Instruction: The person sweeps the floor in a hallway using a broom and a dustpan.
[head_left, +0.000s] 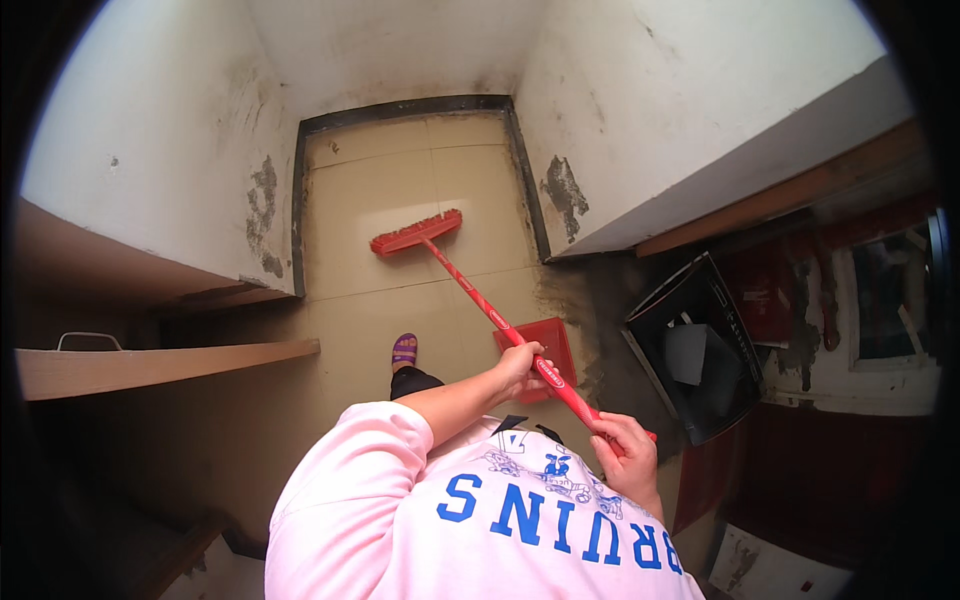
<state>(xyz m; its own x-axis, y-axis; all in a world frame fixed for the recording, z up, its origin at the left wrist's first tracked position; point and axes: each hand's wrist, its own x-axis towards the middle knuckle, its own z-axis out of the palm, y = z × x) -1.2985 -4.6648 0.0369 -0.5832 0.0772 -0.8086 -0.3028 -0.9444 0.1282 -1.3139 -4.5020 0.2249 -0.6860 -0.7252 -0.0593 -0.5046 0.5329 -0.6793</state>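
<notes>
A red push broom is held diagonally across the front of my body. Its bristled head rests on the tiled floor ahead, slightly left of centre. My left hand wraps around the middle of the red broom handle. Close to the handle's upper end, my right hand grips it beside my waist. Under my left hand, what looks like a red dustpan lies on the floor, partly hidden by the hand and handle.
White walls with peeling patches enclose the alcove, edged by a dark skirting. A wooden door with a metal handle juts in from the left. An open black box holding a grey sheet stands right. My sandalled foot is below the broom.
</notes>
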